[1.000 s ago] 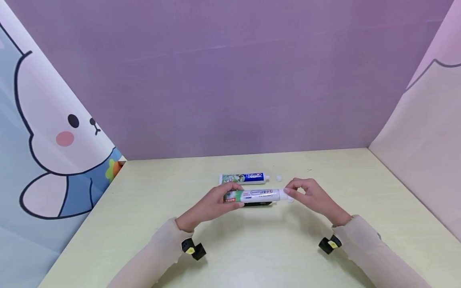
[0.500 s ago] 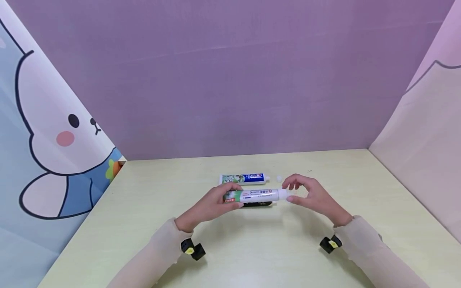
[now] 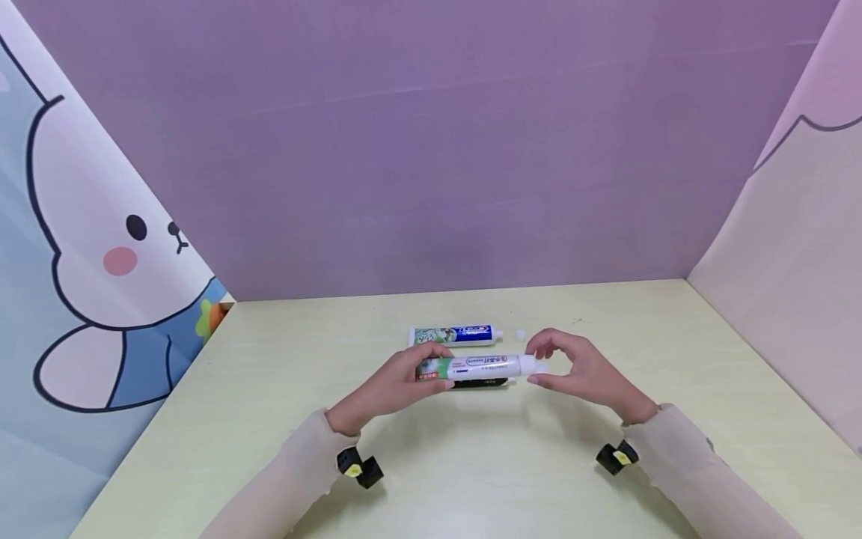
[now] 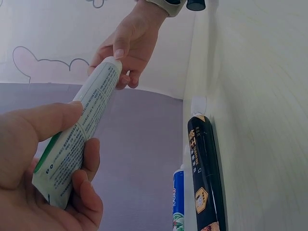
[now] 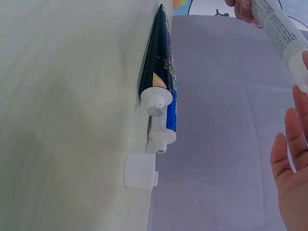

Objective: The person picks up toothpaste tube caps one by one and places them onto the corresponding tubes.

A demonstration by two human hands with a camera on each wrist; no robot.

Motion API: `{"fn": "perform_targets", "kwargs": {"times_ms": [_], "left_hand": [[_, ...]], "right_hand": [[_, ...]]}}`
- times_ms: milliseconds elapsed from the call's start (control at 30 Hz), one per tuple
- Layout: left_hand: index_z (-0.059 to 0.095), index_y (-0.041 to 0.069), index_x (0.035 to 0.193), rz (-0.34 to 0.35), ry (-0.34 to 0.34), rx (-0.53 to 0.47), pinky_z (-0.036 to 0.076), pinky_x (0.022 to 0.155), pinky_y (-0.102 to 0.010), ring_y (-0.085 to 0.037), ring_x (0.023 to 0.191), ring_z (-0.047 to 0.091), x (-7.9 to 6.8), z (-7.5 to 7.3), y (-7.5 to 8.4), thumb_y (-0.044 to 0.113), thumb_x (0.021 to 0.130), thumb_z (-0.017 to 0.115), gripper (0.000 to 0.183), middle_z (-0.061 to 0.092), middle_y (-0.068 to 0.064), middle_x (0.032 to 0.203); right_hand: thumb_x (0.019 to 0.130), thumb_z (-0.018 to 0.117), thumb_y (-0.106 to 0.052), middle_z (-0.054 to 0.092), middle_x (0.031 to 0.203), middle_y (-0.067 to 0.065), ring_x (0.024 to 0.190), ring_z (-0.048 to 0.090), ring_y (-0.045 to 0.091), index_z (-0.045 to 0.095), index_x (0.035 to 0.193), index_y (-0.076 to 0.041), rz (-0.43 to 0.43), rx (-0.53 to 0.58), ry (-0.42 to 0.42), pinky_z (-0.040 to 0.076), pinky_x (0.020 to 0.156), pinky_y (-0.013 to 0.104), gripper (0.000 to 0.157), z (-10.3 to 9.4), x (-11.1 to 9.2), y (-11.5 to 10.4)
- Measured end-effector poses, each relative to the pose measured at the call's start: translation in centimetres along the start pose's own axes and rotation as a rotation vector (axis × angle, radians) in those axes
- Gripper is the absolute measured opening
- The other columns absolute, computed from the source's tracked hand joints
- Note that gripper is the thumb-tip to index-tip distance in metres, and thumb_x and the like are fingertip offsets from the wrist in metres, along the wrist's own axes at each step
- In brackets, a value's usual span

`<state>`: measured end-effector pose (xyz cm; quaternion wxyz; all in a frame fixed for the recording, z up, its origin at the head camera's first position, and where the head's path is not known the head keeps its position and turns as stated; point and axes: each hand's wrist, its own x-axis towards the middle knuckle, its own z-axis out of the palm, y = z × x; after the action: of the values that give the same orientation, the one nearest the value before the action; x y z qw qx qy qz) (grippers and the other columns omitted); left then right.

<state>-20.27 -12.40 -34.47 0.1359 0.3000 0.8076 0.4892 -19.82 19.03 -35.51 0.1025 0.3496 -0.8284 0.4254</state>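
Observation:
My left hand (image 3: 404,382) grips a white and green toothpaste tube (image 3: 488,366) around its tail end, held above the table with its neck pointing right. At the neck, the thumb and fingers of my right hand (image 3: 582,372) surround the white cap (image 3: 532,364). In the left wrist view the right thumb lies against the cap's edge. Below the held tube lies a black toothpaste tube (image 4: 204,168), mostly hidden in the head view. Behind it is a blue and green toothpaste tube (image 3: 465,335). Both lying tubes show uncapped nozzles in the right wrist view.
A loose white cap (image 5: 140,171) stands on the pale table (image 3: 471,479) in front of the black tube's nozzle. Another small cap (image 3: 521,335) is by the blue tube. A purple backdrop (image 3: 431,150) rises behind the table, with printed cloth at both sides.
My right fingers spread apart around the cap, then came in around it again with the thumb lower. The left hand and its tube have stayed nearly still.

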Motion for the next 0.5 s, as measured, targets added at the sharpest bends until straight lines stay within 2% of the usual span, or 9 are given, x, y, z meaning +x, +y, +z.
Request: {"fn": "perform_targets", "kwargs": {"times_ms": [167, 333, 500], "left_hand": [[0.054, 0.008, 0.121, 0.005, 0.003, 0.0, 0.045, 0.06, -0.022, -0.016, 0.083, 0.052, -0.01, 0.01, -0.06, 0.018, 0.09, 0.065, 0.034, 0.057, -0.015, 0.116], [0.054, 0.009, 0.121, 0.004, 0.001, 0.001, 0.045, 0.061, -0.023, -0.016, 0.084, 0.053, -0.14, -0.04, 0.0, 0.019, 0.09, 0.065, 0.034, 0.057, -0.013, 0.116], [0.054, 0.012, 0.121, 0.004, 0.006, 0.0, 0.046, 0.061, -0.023, -0.016, 0.084, 0.054, -0.12, -0.04, -0.06, 0.018, 0.09, 0.065, 0.034, 0.058, -0.01, 0.116]], "right_hand": [[0.074, 0.079, -0.005, 0.062, 0.097, -0.005, 0.084, 0.052, 0.011, 0.061, 0.099, -0.016, 0.0, -0.004, 0.002, 0.043, 0.075, 0.025, 0.033, -0.03, 0.02, 0.0], [0.074, 0.079, -0.005, 0.063, 0.096, -0.003, 0.084, 0.053, 0.015, 0.062, 0.099, -0.014, -0.006, -0.014, 0.004, 0.043, 0.075, 0.025, 0.032, 0.02, 0.01, -0.06], [0.073, 0.079, -0.003, 0.064, 0.096, -0.002, 0.084, 0.052, 0.013, 0.063, 0.099, -0.013, -0.016, -0.027, 0.007, 0.043, 0.076, 0.025, 0.032, -0.05, 0.09, -0.23]]}}
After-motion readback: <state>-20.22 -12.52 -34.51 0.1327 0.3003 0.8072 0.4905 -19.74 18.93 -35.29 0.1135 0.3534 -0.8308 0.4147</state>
